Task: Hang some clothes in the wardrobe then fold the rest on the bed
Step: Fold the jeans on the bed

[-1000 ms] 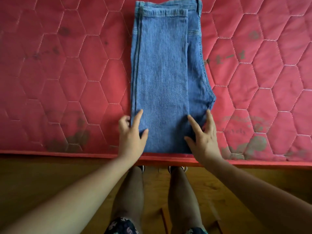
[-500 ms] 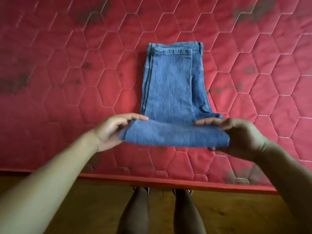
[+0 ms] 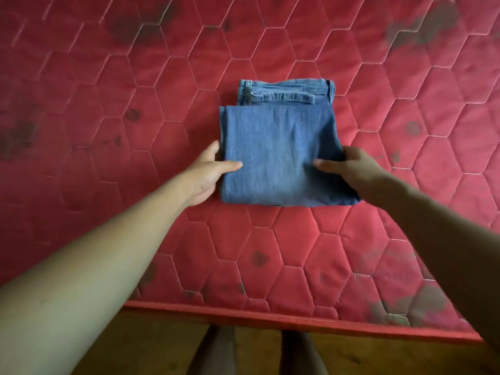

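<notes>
Folded jeans (image 3: 276, 152) flat on the red mattress (image 3: 351, 253), at 12 o'clock from the body and within reach of both arms. Nearly square packet with no marked long axis; fold line at 6 o'clock, waistband exposed at 12. Left hand (image 3: 208, 171) at the 9 o'clock edge, right hand (image 3: 349, 169) at the 3 o'clock edge, equally near. Each pinching its side, thumb on top, other fingers partly hidden. Coarse blue denim over stained, hexagon-stitched quilting. Likely ready for release or smoothing.

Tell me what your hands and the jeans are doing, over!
Left hand pinches left edge of folded blue denim jeans; right hand pinches right edge. Jeans flat on red quilted mattress, waistband peeking out at far end. Nothing in the way.
</notes>
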Demonstrator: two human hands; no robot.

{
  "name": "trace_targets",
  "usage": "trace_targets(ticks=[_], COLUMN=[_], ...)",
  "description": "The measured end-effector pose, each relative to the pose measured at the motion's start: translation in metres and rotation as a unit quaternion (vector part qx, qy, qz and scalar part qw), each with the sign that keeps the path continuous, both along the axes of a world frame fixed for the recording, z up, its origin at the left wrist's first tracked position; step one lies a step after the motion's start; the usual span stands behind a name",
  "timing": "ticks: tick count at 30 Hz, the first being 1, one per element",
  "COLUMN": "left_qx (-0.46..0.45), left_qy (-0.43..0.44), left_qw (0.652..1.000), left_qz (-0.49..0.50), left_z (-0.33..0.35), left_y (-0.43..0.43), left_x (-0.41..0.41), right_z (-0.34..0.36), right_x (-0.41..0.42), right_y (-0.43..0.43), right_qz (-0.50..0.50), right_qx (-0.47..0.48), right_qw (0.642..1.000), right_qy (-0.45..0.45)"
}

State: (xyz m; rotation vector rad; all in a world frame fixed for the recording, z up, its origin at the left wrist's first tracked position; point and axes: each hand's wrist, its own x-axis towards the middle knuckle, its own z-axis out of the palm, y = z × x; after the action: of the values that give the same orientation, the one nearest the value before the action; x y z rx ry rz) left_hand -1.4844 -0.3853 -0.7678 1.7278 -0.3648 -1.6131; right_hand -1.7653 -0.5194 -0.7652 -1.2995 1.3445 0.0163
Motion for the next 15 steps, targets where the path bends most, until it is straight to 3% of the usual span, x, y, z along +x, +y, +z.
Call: trace_targets(ticks=[4, 7, 10, 15], left_qx=[0.015, 0.025, -0.024, -0.111], left_qy=[0.021, -0.075, -0.169, -0.225], left_qw=[0.999, 0.995, 0.984, 0.967], left_qz=[-0.019, -0.069, -0.043, -0.046], left_z=[-0.001, 0.003, 0.016, 0.029], left_y=[0.036, 0.069, 0.083, 0.026], left_x=[-0.017, -0.037, -0.047, -0.023], right_z=[-0.010, -0.005, 0.012, 0.039], right_x=[-0.017, -0.030, -0.035, -0.023], right_y=[0.038, 0.073, 0.090, 0.049], right_qz=[-0.032, -0.057, -0.058, -0.060], right_qx=[0.161, 0.214, 0.176, 0.023], right_qw=[0.986, 0.974, 0.981, 0.995], right_qy=[-0.021, -0.042, -0.064, -0.082])
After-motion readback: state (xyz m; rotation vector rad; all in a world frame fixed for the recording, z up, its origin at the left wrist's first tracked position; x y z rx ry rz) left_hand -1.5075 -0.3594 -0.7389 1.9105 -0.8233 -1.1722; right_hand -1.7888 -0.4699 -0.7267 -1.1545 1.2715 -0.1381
